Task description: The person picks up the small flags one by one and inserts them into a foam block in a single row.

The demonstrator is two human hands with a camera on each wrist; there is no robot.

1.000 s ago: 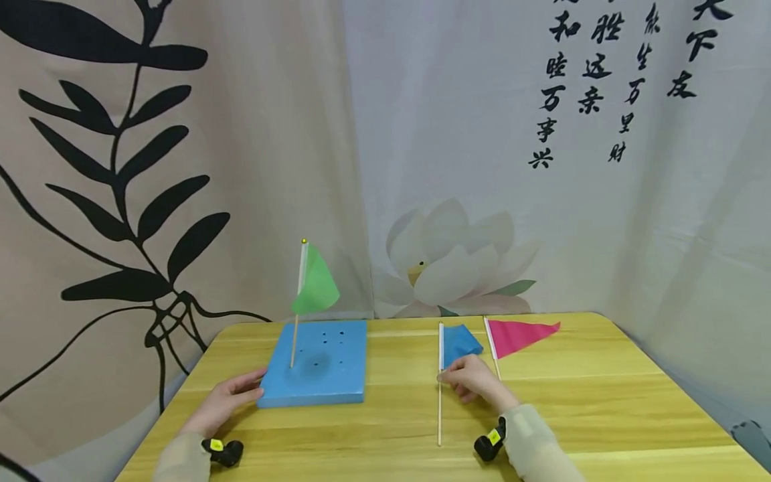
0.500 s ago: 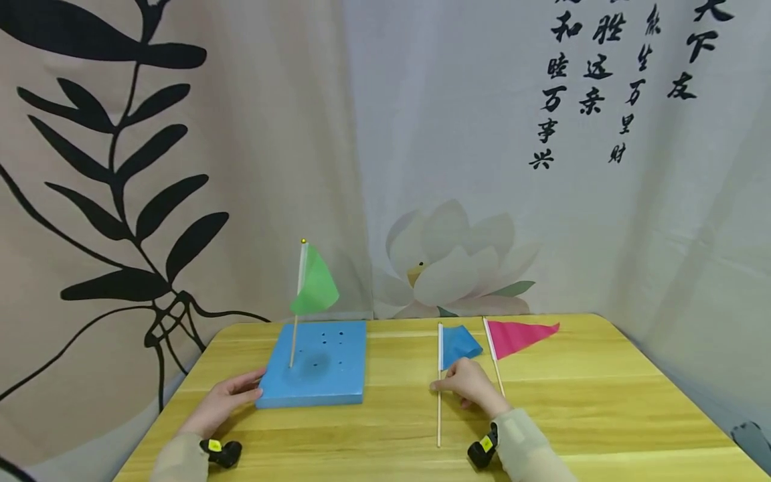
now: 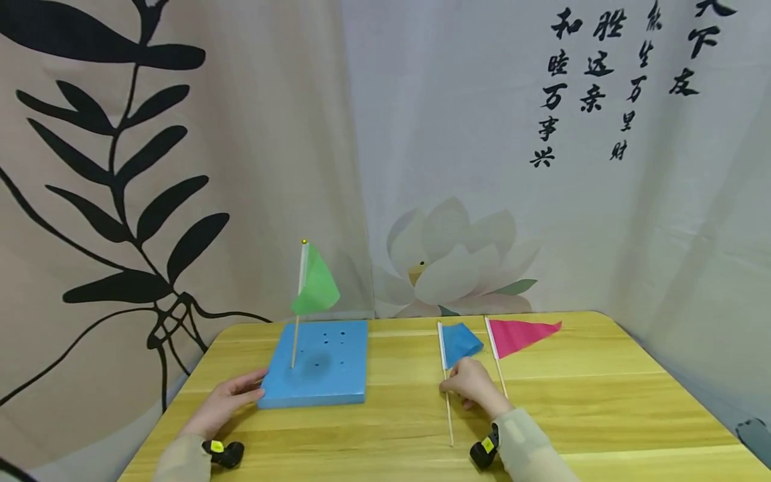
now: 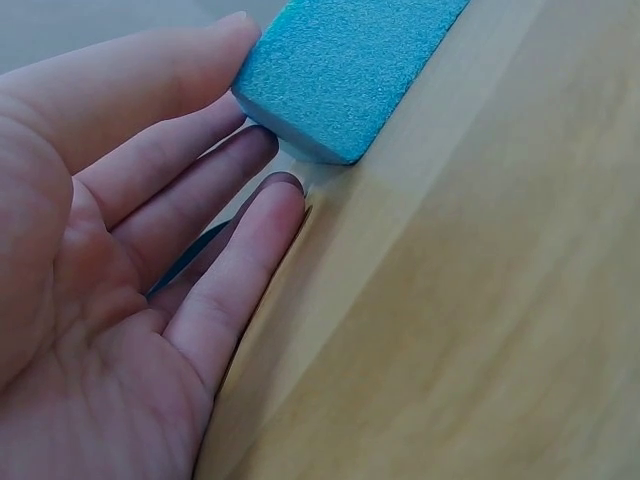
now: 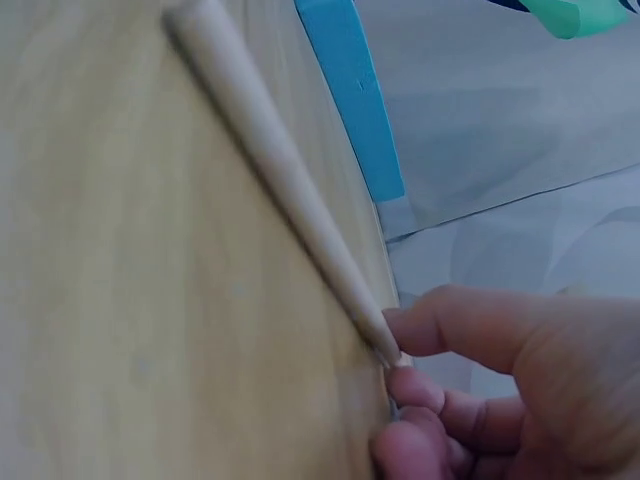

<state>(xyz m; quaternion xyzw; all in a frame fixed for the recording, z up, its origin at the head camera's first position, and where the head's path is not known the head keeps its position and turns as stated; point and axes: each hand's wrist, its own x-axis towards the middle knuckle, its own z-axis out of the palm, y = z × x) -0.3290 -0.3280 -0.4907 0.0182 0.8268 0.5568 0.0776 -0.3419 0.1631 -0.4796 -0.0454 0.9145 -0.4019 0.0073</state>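
Observation:
A blue foam block [image 3: 317, 365] with several holes lies on the wooden table [image 3: 391, 428]; a green flag [image 3: 313, 284] stands upright in it. My left hand [image 3: 225, 400] rests flat on the table, its straight fingers [image 4: 215, 110] touching the block's near-left corner [image 4: 330, 75]. My right hand [image 3: 472, 385] pinches the stick [image 5: 290, 190] of a blue flag [image 3: 460, 341], which lies on the table with its stick [image 3: 448, 408] slanting toward me. A pink flag [image 3: 521, 335] lies just right of that hand.
Printed curtains hang close behind the table and along its right side. A black wrist camera [image 3: 224, 452] sits on the left forearm and another wrist camera [image 3: 484, 450] on the right. Bare wood stretches to the right of the pink flag.
My right hand has closed on the blue flag's stick and swung it, so the lower end now points slightly to the right. The left hand and block stay put.

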